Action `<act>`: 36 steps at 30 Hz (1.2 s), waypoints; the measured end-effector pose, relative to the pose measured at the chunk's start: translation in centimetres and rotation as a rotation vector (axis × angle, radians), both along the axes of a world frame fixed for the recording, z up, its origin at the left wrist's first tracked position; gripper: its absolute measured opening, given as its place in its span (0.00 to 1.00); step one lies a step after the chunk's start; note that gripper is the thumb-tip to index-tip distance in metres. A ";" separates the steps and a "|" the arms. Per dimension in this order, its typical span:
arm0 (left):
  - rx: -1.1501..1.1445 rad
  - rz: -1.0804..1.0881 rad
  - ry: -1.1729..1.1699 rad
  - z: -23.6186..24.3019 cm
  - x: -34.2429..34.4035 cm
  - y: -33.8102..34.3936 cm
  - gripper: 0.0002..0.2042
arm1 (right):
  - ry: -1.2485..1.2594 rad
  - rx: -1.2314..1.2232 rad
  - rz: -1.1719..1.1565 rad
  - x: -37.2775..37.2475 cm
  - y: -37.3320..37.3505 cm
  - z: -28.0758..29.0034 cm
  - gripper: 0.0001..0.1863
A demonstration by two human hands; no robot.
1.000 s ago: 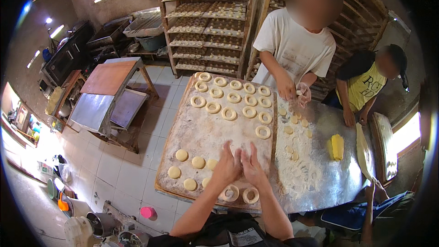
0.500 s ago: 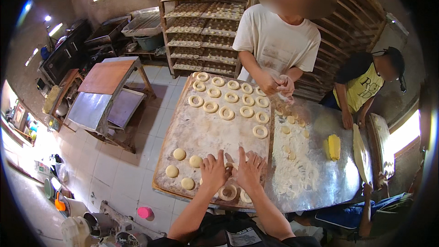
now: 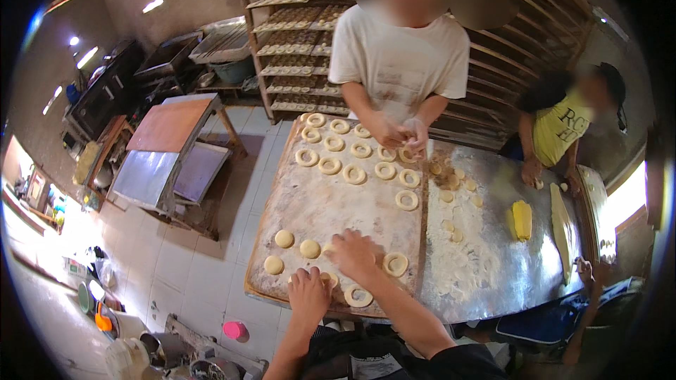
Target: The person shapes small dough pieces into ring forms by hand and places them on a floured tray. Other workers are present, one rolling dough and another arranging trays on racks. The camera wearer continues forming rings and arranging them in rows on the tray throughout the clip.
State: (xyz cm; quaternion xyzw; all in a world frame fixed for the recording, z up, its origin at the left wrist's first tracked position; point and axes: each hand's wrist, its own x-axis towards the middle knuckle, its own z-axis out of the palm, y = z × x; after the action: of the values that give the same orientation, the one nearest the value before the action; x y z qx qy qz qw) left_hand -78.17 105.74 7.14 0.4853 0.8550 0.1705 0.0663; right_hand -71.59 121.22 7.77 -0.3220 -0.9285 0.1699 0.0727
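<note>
My left hand (image 3: pixel 308 294) is low over the near edge of the floury wooden board (image 3: pixel 317 204), fingers bent and apart. Part of a dough ball (image 3: pixel 329 279) shows beside its fingertips; another beneath the hand is mostly covered. My right hand (image 3: pixel 357 255), slightly blurred, reaches leftward with fingers stretched at a partly hidden dough ball (image 3: pixel 327 248). Right of that hand lies a dough ring (image 3: pixel 395 264), and a second dough ring (image 3: pixel 358 296) sits by my right forearm. Round dough pieces (image 3: pixel 310 248) rest left of my hands.
Several rows of dough rings (image 3: pixel 353 174) cover the board's far part. Across it stands a co-worker (image 3: pixel 398 63) handling dough. On the metal table (image 3: pixel 486 295) are flour, a yellow block (image 3: pixel 522 221) and a dough strip (image 3: pixel 561 232). Another co-worker (image 3: pixel 556 127) works at right.
My hands, side by side over dough before, have parted: the left went left and nearer, the right swung left and farther. A dough ring now lies exposed at right. The view has shifted slightly.
</note>
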 end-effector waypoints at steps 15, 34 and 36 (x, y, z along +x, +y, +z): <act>0.139 -0.792 -0.700 -0.7 14.4 13.6 0.14 | 0.031 -0.217 -0.688 29.2 5.3 -1.4 0.14; 0.213 -0.363 -1.177 5.3 22.4 14.1 0.14 | 0.852 -0.785 -0.431 33.3 4.3 3.8 0.19; 0.181 -0.335 -1.186 5.8 21.9 13.9 0.13 | 0.779 -0.724 -0.430 32.4 4.6 3.9 0.19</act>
State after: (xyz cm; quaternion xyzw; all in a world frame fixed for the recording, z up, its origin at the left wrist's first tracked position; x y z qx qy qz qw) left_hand -56.32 119.59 12.96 0.4394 0.5671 0.4699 0.5143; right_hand -39.17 125.81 11.70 -0.4218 -0.6295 0.5644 0.3275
